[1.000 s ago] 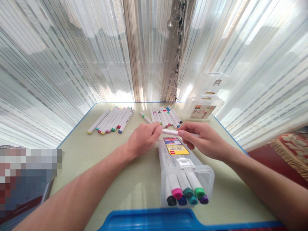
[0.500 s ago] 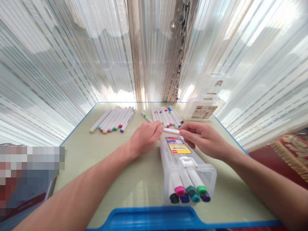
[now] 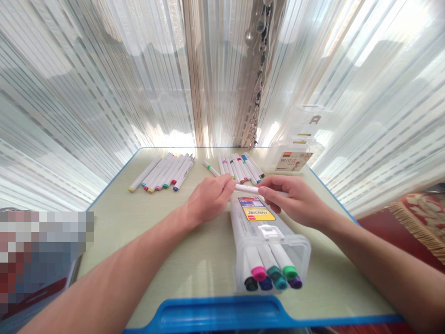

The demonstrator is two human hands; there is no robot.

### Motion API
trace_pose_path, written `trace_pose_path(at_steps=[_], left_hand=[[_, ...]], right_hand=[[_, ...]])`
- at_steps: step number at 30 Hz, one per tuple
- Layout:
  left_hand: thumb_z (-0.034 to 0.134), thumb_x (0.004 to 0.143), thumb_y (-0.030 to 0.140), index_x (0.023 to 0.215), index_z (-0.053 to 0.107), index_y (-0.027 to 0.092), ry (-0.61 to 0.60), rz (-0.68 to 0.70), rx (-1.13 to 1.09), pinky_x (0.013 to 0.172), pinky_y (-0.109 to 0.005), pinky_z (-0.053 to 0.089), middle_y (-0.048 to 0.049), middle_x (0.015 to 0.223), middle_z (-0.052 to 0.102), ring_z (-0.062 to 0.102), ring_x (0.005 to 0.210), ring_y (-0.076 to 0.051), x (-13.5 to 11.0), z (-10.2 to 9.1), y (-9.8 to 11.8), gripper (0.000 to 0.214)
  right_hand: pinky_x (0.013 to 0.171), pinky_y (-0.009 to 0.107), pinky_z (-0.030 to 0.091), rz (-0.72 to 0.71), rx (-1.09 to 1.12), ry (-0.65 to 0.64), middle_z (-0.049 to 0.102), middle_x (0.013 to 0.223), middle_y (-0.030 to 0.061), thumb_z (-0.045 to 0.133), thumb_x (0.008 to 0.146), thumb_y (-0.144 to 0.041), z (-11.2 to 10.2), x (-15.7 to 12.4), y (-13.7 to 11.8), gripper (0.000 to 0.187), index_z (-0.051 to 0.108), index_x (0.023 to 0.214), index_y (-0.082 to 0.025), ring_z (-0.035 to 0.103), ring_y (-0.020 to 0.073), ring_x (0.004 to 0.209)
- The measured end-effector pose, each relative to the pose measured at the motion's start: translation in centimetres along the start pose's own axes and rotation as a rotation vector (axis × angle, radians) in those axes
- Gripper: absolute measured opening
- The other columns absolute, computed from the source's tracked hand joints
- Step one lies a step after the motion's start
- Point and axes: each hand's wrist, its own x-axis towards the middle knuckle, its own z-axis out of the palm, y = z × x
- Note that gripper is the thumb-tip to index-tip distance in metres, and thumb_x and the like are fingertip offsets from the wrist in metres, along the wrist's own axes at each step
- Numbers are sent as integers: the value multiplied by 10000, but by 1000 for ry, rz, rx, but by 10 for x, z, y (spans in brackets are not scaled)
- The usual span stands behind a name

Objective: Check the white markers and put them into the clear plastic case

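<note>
A white marker (image 3: 246, 188) lies sideways between my hands, above the far end of a clear plastic case. My left hand (image 3: 212, 197) is closed round its left end, and the fingers hide that tip. The fingers of my right hand (image 3: 290, 197) pinch the marker's other end. Beneath, the clear marker case (image 3: 239, 232) carries a yellow label (image 3: 259, 213) and a white latch. Several markers with pink, green, teal, blue, black and purple ends (image 3: 259, 272) show in its near opening. A green-banded marker (image 3: 210, 168) lies just beyond my left hand.
Several white markers (image 3: 163, 174) lie in a row at the far left of the table (image 3: 167, 264); another group (image 3: 239, 167) lies at the far middle. An open clear box (image 3: 294, 160) stands at the back right. Striped curtains (image 3: 146, 83) hang behind. A blue tray edge (image 3: 222, 311) is in front.
Almost nothing differs. Both hands keep their hold on the marker, and the whole view has shifted very slightly.
</note>
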Motion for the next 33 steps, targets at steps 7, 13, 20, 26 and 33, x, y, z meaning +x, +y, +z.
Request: trace_pose_path(at_steps=[7, 13, 20, 26, 33], left_hand=[[353, 1026, 345, 728, 476, 212, 2, -3, 0, 594, -291, 347, 3, 626, 575, 497, 573, -147, 0, 0, 0, 349], [356, 1023, 348, 724, 477, 212, 11, 2, 4, 593, -292, 343, 5, 628, 580, 491, 566, -146, 0, 0, 0, 350], [363, 1021, 339, 725, 465, 212, 11, 1, 4, 595, -292, 328, 11, 621, 561, 473, 562, -143, 0, 0, 0, 337], [346, 1025, 348, 734, 449, 213, -3, -3, 7, 600, -295, 322, 14, 622, 543, 472, 570, -145, 0, 0, 0, 337], [344, 1021, 351, 742, 446, 211, -1, 0, 18, 612, -301, 313, 16, 630, 521, 461, 579, -144, 1, 0, 1, 328]], right_hand=[[465, 230, 430, 9, 7, -1, 580, 588, -14, 608, 920, -444, 0, 0, 1, 292, 689, 866, -168, 555, 113, 496], [461, 234, 432, 13, 7, 7, 585, 594, -11, 613, 914, -459, 0, 0, 1, 303, 689, 858, -171, 558, 116, 496], [474, 226, 434, 19, 10, 3, 580, 607, -12, 607, 922, -438, 0, 0, 2, 291, 688, 857, -166, 558, 107, 506], [468, 222, 429, 16, 9, -1, 579, 602, -14, 607, 923, -430, -1, 0, 1, 285, 690, 868, -162, 551, 103, 500], [467, 219, 424, 21, -4, 8, 578, 597, -12, 605, 924, -423, 0, -1, 0, 286, 694, 871, -156, 546, 99, 496]])
